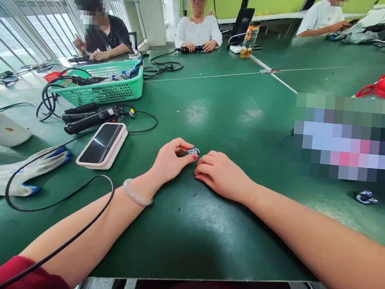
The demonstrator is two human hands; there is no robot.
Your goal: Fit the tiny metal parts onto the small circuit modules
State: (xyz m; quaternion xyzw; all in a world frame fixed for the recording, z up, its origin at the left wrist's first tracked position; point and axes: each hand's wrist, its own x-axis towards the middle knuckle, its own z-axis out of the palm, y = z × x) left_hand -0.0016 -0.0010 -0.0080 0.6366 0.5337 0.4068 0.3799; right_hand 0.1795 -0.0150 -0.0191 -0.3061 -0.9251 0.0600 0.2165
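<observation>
My left hand [174,158] pinches a small dark piece with a pale, speckled pattern [193,151] between thumb and fingertips, just above the green table [184,234]. The piece is too small to name. Close by on its right, my right hand [223,174] rests on the tabletop with its fingers curled inward. Whatever those fingers may hold is hidden. Left of my left hand lies a phone in a pale pink case [102,145], screen up.
A green basket [130,89] holds cables and gloves. Black corded tools [93,118], a work glove [24,172] and a white container [3,125] lie left. A cable crosses my left forearm. A small shiny object [366,197] lies right. Several people sit around the table.
</observation>
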